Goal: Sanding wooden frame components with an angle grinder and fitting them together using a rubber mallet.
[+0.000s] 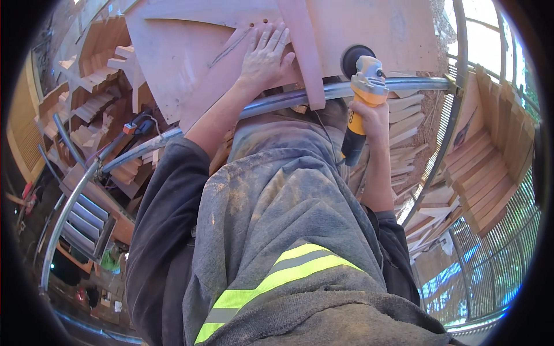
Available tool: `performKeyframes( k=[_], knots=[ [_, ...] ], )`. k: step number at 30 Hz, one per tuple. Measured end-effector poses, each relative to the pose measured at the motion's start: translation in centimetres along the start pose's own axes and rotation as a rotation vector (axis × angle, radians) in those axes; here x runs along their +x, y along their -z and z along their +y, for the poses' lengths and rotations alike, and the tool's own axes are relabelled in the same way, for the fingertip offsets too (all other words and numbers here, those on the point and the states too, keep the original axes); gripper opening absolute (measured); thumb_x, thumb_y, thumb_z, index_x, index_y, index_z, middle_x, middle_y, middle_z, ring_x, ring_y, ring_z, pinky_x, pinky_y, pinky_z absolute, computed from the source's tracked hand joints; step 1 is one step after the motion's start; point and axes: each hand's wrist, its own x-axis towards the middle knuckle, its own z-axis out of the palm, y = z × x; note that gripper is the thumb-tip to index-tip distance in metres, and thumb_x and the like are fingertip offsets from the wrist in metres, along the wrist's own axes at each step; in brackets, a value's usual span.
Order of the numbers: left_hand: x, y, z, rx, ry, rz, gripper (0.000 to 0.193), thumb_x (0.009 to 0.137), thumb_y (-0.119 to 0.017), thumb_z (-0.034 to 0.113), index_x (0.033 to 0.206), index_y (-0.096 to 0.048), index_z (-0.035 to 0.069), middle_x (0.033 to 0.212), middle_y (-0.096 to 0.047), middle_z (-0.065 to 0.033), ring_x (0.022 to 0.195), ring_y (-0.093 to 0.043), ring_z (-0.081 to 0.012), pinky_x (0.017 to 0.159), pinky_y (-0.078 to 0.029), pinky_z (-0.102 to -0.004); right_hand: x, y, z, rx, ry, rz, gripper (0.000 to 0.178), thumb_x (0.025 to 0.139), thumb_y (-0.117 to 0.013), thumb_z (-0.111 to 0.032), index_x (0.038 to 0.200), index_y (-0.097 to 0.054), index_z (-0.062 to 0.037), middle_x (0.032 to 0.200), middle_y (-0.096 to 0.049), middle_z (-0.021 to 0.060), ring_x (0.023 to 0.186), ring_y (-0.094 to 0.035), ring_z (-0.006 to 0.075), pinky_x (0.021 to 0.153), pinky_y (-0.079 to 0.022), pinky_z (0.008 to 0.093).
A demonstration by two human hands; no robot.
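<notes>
My left hand [266, 60] lies flat with its fingers stretched out on a pale wooden panel [216, 72] at the top of the view. It holds nothing. A narrow tapered wooden strip [304, 55] runs just right of its thumb and overhangs the panel's near edge. My right hand [374, 120] is wrapped round the yellow and black body of an angle grinder [369, 86]. The grinder's round dark disc [353, 57] is over the board at the right of the strip; whether it touches the wood I cannot tell.
A curved metal pipe rail [274, 105] crosses between my body and the work surface. Stacked wooden pieces [107, 57] stand at the left, and more stacked wood [485, 167] is on the right. A dark cord [324, 128] hangs near the grinder.
</notes>
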Motion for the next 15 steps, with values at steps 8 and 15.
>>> performKeyframes(
  k=[8, 15],
  knots=[
    [6.5, 0.9, -3.3, 0.056, 0.064, 0.067, 0.071, 0.111, -0.043, 0.053, 0.166, -0.039, 0.009, 0.173, -0.035, -0.0142, 0.162, -0.026, -0.0369, 0.133, -0.012, -0.0568, -1.0, -0.3, 0.5, -0.042, -0.008, -0.025, 0.022, 0.080, -0.079, -0.007, 0.099, -0.072, 0.0025, 0.083, -0.071, 0.0056, 0.073, -0.070, 0.0154, 0.068, -0.056, 0.0312],
    [8.0, 3.0, -4.4, 0.171, 0.219, 0.046, 0.088, 0.091, -0.070, 0.054, 0.163, -0.043, 0.011, 0.170, -0.037, -0.0187, 0.152, -0.037, -0.0482, 0.125, -0.032, -0.0596, -1.2, -0.7, 0.9, -0.087, -0.033, -0.034, 0.029, 0.077, -0.082, -0.010, 0.101, -0.074, 0.0036, 0.088, -0.073, 0.0041, 0.079, -0.071, 0.0140, 0.073, -0.057, 0.0318]
  ],
)
